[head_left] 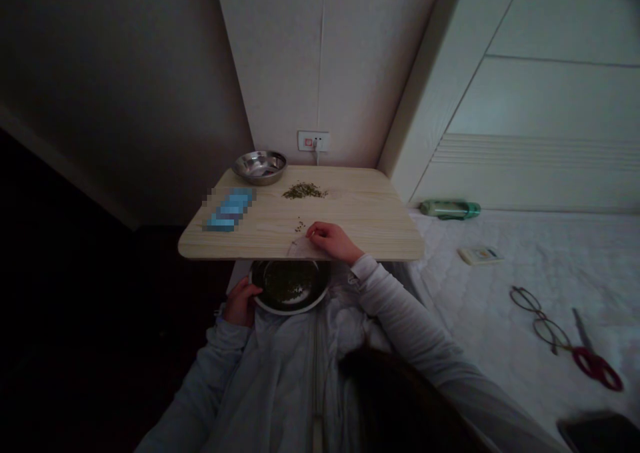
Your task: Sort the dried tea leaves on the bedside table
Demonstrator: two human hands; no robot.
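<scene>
My left hand [243, 302] grips the left rim of a round, shallow bowl [291, 310] on my lap, thumb over the edge. Small dark green pieces [287, 281] cover much of its inside, and its far side lies under the table edge. Over the front of the wooden table [360, 206], my right hand [333, 241] has its fingertips pinched together; what they hold, if anything, is too small to make out. Just left of those fingertips are a few green-brown bits [300, 225] and a pale, thin patch [300, 247]. A larger heap of green bits [304, 191] lies farther back.
A steel bowl [260, 167] stands at the table's back left, near a blurred blue phone-like object [230, 209]. To the right, a green bottle [450, 209], a small pale packet [481, 255], eyeglasses [543, 319] and red-handled scissors [596, 365] lie on the white bedding [465, 306].
</scene>
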